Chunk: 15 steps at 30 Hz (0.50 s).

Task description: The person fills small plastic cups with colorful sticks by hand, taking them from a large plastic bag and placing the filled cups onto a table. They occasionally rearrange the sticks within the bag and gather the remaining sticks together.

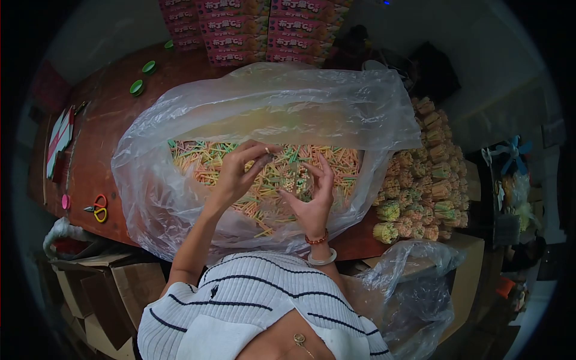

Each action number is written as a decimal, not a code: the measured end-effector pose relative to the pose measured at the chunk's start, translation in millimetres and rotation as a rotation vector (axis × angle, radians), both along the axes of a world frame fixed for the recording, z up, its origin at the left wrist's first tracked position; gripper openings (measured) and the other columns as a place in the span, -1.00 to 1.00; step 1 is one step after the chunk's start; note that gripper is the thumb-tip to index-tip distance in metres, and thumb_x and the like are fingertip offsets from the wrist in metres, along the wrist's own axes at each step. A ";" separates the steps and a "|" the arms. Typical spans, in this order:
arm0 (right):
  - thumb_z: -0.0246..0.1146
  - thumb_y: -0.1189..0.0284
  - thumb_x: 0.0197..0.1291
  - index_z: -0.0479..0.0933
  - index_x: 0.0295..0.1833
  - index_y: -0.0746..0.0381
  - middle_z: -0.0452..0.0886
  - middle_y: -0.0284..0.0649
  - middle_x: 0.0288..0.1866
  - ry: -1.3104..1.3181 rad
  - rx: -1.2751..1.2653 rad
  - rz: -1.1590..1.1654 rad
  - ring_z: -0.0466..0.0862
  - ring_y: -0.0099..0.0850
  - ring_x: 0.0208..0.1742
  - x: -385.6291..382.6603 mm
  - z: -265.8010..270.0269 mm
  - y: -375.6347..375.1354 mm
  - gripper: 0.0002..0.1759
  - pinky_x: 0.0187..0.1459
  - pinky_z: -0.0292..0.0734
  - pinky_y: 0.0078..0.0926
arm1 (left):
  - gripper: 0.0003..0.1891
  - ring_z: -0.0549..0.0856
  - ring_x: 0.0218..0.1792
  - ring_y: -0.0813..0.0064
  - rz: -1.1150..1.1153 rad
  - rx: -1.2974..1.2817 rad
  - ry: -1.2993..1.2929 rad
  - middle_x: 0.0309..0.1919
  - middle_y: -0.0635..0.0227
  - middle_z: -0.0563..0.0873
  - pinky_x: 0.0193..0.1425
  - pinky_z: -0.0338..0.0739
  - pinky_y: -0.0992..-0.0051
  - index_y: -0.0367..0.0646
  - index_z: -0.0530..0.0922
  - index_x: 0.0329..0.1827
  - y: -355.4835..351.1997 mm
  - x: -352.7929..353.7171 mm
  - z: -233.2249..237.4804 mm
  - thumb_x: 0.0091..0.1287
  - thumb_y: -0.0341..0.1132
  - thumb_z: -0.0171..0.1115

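Observation:
A large clear plastic bag (162,108) lies wide open on the table, filled with thin pastel sticks (210,162) in pink, yellow, orange and green. Over the sticks, my right hand (315,204) curves its thumb and fingers around a bundle of sticks (295,180), whose ends face up. A clear wrapper or cup seems to surround the bundle, but its edges are hard to make out. Just left of it, my left hand (241,171) has its thumb and fingers pinched together above the sticks. Whatever is between those fingertips is too small to name.
Many stick bundles (429,174) are stacked at the right. Pink printed boxes (234,30) stand at the back. Scissors (99,209), a pink round lid (66,201) and green cups (137,88) are on the left. Cardboard boxes (135,282) flank me below the table.

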State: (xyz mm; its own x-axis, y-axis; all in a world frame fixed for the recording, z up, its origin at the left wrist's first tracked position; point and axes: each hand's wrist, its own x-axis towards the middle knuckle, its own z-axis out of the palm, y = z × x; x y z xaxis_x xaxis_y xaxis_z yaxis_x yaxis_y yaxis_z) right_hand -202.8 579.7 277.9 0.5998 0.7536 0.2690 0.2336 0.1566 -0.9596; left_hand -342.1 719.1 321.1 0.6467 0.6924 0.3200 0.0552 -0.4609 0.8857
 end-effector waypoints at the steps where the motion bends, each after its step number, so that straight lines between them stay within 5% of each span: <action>1: 0.65 0.64 -0.10 0.19 0.61 0.24 0.57 -0.10 0.31 0.000 0.001 -0.005 0.58 -0.31 0.33 2.3 3.0 -1.0 0.14 0.37 0.55 -0.31 | -0.72 0.78 -0.15 0.34 -0.005 0.001 0.000 -0.06 0.15 0.76 -0.06 0.65 0.39 -0.18 0.73 0.17 1.3 -1.3 6.3 0.42 -0.48 0.33; 3: 0.62 0.67 -0.08 0.26 0.55 0.32 0.52 -0.06 0.41 0.348 0.181 0.133 0.59 -0.31 0.35 9.0 10.5 -6.8 0.05 0.40 0.52 -0.30 | -0.71 0.76 -0.12 0.28 0.080 0.114 0.189 -0.10 0.13 0.74 -0.03 0.61 0.35 -0.17 0.73 0.18 5.2 -7.2 12.7 0.43 -0.53 0.29; 6: 0.61 0.69 -0.08 0.26 0.54 0.35 0.53 -0.08 0.39 0.034 0.085 0.014 0.57 -0.31 0.39 14.9 15.2 -18.9 0.04 0.41 0.52 -0.32 | -0.69 0.75 -0.18 0.22 0.082 0.297 0.377 -0.15 0.14 0.73 -0.08 0.60 0.32 -0.17 0.72 0.19 19.7 -14.6 -18.0 0.42 -0.54 0.29; 9: 0.57 0.74 -0.07 0.21 0.56 0.35 0.50 -0.06 0.39 0.020 0.039 -0.045 0.54 -0.30 0.40 34.9 45.6 -53.4 0.05 0.44 0.48 -0.36 | -0.72 0.76 -0.20 0.24 -0.054 0.176 0.326 -0.18 0.14 0.74 -0.09 0.61 0.32 -0.19 0.74 0.14 20.1 -16.0 -30.6 0.39 -0.55 0.31; 13: 0.54 0.68 0.04 0.23 0.55 0.29 0.49 -0.08 0.39 0.055 0.018 -0.399 0.56 -0.36 0.33 92.5 86.0 -102.0 -0.04 0.31 0.55 -0.41 | -0.75 0.77 -0.25 0.32 -0.113 0.062 0.321 -0.21 0.16 0.78 -0.12 0.63 0.38 -0.21 0.76 0.08 12.2 -12.1 -30.0 0.37 -0.56 0.34; 15: 0.58 0.61 0.04 0.27 0.53 0.27 0.50 -0.09 0.36 -0.145 -0.091 -0.719 0.58 -0.30 0.30 139.4 66.7 -117.7 -0.05 0.29 0.56 -0.31 | -0.76 0.77 -0.26 0.36 -0.097 0.020 0.324 -0.22 0.17 0.79 -0.13 0.64 0.40 -0.22 0.77 0.06 13.0 -9.4 -33.3 0.36 -0.55 0.35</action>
